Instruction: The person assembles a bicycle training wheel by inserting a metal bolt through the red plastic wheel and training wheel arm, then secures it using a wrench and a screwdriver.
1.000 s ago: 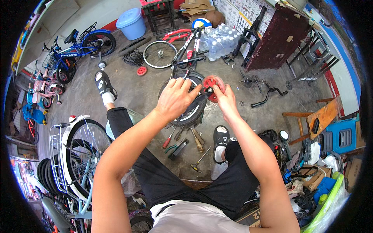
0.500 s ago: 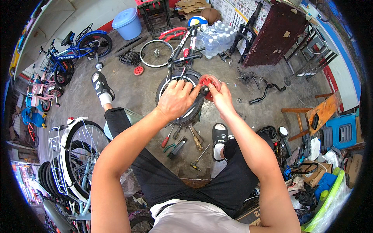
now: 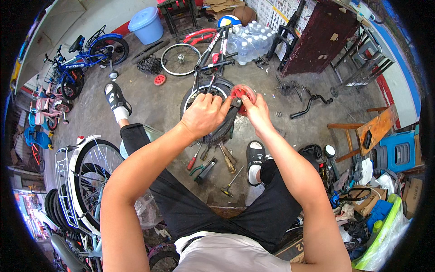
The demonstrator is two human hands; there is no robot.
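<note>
My right hand (image 3: 257,112) is closed on a small red training wheel (image 3: 241,92), its thumb laid across the spoked face. A black bracket (image 3: 236,104) sticks out beside that wheel, between my two hands. My left hand (image 3: 203,117) is closed, fingers curled over the side of a bicycle wheel with a black tyre (image 3: 186,100). What its fingertips hold is hidden behind the hand; its index finger reaches toward the bracket. The wheel belongs to a small bicycle frame (image 3: 210,68) that lies on the floor in front of me.
Several screwdrivers (image 3: 192,162), pliers and a T-handled tool (image 3: 227,191) lie between my feet. A second red wheel (image 3: 159,80) and a bare rim (image 3: 164,63) lie further off. A crank (image 3: 312,105) is at right, near a wooden stool (image 3: 378,130). A white bicycle (image 3: 78,181) stands at left.
The red training wheel has tilted slightly, and more of the black bracket shows between my hands. Both hands keep nearly the same place and grip. The view has shifted a little.
</note>
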